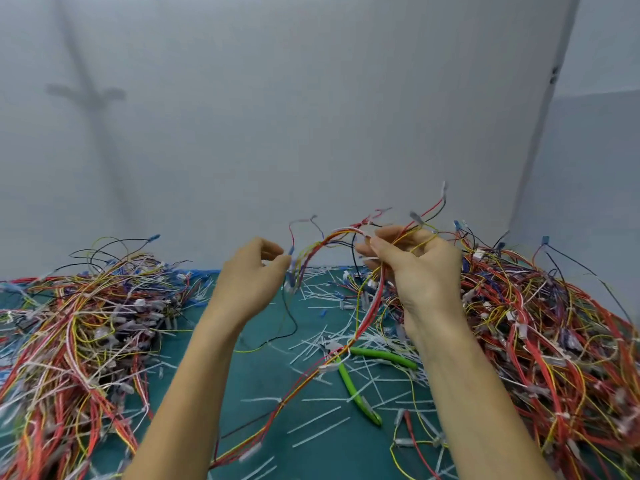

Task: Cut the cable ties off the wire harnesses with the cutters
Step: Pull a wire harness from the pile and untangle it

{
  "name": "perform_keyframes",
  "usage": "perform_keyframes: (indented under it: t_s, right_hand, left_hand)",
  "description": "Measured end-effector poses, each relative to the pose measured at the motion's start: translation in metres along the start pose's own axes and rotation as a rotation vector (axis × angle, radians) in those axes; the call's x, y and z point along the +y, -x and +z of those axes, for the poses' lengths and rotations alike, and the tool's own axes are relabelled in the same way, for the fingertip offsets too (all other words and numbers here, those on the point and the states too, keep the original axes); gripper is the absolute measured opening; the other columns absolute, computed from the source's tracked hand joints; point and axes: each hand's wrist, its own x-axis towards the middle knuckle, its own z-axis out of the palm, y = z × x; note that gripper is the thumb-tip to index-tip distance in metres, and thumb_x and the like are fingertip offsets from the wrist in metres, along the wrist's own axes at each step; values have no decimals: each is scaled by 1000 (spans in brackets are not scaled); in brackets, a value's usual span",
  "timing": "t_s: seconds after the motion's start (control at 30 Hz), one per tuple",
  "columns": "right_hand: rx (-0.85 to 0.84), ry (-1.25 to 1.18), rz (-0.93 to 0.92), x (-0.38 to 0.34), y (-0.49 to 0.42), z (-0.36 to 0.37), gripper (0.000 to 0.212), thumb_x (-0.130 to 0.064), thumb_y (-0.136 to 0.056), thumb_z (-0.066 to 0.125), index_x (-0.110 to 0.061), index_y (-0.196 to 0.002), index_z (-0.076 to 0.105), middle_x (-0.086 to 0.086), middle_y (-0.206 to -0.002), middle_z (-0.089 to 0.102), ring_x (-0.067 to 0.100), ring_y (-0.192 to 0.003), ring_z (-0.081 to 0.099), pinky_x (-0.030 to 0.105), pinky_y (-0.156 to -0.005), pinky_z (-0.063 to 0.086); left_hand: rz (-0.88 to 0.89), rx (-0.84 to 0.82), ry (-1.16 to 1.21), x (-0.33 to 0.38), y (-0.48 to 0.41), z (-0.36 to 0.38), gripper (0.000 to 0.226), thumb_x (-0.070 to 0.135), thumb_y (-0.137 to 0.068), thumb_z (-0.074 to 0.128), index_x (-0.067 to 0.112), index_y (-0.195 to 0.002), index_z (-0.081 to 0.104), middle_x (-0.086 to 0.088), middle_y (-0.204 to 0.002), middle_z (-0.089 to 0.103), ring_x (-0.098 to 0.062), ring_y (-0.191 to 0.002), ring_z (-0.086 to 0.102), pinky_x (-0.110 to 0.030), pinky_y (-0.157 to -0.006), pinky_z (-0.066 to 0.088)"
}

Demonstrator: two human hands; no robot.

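Left hand (252, 275), right hand (419, 271) hold wire harness (370, 310) above cutters (359, 396).

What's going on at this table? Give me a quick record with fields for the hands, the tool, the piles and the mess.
Left hand: pinches a branch of the wire harness
Right hand: grips the same harness, raised above the mat
Cutters: green-handled, lying on the mat, untouched
Left pile: tangled harnesses
Right pile: tangled harnesses
Cut ties: white strips scattered over the mat
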Motion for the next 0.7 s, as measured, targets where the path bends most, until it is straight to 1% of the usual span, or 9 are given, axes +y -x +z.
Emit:
perform_keyframes:
  t_s: [0.07,0.1,0.2,0.3,0.37,0.43,0.5,0.6,0.7]
  right_hand:
    - [3,-85,2,-1,3,7,15,12,-84,66,-3,-82,65,3,-64,72,19,-68,75,23,-59,58]
    - [7,-121,1,-2,5,10,16,12,-84,65,-3,-81,64,4,-64,73,19,-69,75,25,-61,59]
    - [-44,-204,2,-2,8,15,20,12,-83,67,-6,-75,65,7,-68,73,22,-71,74,31,-69,60]
    - [-291,-62,56,-1,11,13,20,10,-78,72,-9,-72,69,18,-76,73,25,-72,70,26,-63,55]
    - [-426,151,112,2,13,10,20,11,-76,73,-9,-76,71,19,-79,73,21,-74,68,23,-65,55]
    - [-447,315,128,4,13,9,23,12,-78,70,-8,-89,71,10,-85,73,16,-79,67,22,-71,55]
    - [-394,395,134,4,11,9,34,6,-82,68,-13,-110,62,3,-102,70,11,-88,65,16,-74,53]
    - [-280,308,105,0,8,10,50,-5,-86,66,-21,-129,47,-6,-118,59,0,-99,57,6,-66,48]
    - [-184,310,-35,0,8,9,46,-10,-85,65,-26,-126,52,-13,-121,58,7,-113,55,24,-88,50]
  left_hand:
    - [-38,19,-186,-6,0,0,41,41,-99,46,6,-94,67,-7,-96,71,-29,-96,64,-37,-83,48]
    - [-96,-46,-146,-7,0,-2,54,48,-100,39,4,-89,68,-8,-90,74,-31,-91,67,-34,-78,47]
    - [-279,-328,374,-3,1,-1,72,61,-99,23,9,-93,71,-5,-88,77,-23,-85,74,-31,-77,48]
    - [-247,-284,800,6,-2,3,52,51,-101,36,10,-100,69,-5,-96,77,-18,-87,74,-32,-80,56]
    - [-210,-211,914,9,-2,3,32,38,-100,49,14,-98,69,-2,-97,77,-14,-85,73,-30,-80,56]
    - [-143,-198,847,7,-2,0,19,28,-98,54,17,-102,68,2,-100,77,-10,-83,73,-24,-75,54]
    - [-54,-182,656,3,-1,-2,14,21,-99,53,19,-103,66,7,-91,77,-6,-75,71,-23,-70,49]
    - [41,-146,428,1,1,0,16,12,-101,47,17,-105,62,9,-76,71,-3,-65,66,-24,-65,43]
    - [96,-202,309,2,3,3,23,7,-102,42,18,-114,59,10,-77,66,-1,-68,63,-26,-69,44]
